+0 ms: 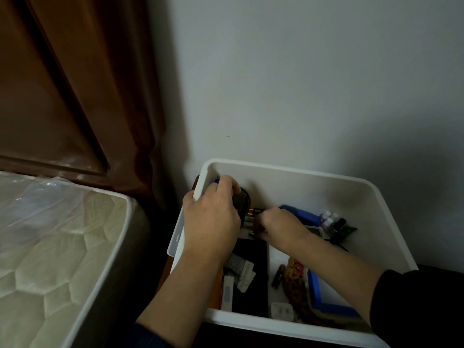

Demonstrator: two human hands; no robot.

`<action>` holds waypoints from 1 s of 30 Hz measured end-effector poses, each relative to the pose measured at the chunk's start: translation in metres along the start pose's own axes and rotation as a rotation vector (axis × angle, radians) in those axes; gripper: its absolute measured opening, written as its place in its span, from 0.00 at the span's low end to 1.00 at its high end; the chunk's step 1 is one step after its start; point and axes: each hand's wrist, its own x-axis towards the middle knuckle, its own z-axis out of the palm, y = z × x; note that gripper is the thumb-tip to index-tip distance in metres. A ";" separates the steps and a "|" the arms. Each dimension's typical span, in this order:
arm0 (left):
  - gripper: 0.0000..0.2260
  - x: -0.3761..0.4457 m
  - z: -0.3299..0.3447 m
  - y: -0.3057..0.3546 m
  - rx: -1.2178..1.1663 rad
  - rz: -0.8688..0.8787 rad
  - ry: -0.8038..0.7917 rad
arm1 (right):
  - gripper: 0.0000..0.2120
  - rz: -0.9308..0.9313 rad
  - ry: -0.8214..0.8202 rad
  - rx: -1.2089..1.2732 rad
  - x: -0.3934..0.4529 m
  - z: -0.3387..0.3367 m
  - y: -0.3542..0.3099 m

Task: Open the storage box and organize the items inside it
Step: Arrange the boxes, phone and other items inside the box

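A white storage box [296, 172] stands open against the wall, with no lid on it. My left hand [213, 214] is inside at the far left corner, its fingers curled on a dark round object [244, 200], and a blue tip pokes out above the fingers. My right hand [278, 226] is in the middle of the box, closed on several batteries [252, 216]. Lying in the box are a black flat case [251, 277], a blue-edged frame [326, 295], small bottles [331, 219], a blue case [305, 213] and paper packets [242, 270].
A mattress wrapped in plastic [50, 247] lies at the left, close to the box. A brown curtain [88, 84] hangs behind it. The pale wall [313, 84] stands right behind the box. The box rests on a dark brown surface [164, 275].
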 end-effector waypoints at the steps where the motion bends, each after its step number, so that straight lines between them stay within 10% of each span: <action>1: 0.15 0.000 0.000 0.000 0.000 0.001 -0.001 | 0.09 -0.012 -0.008 -0.035 0.001 0.000 -0.001; 30: 0.15 0.001 0.003 -0.002 0.040 0.019 0.006 | 0.12 0.183 0.300 0.208 0.016 0.032 -0.003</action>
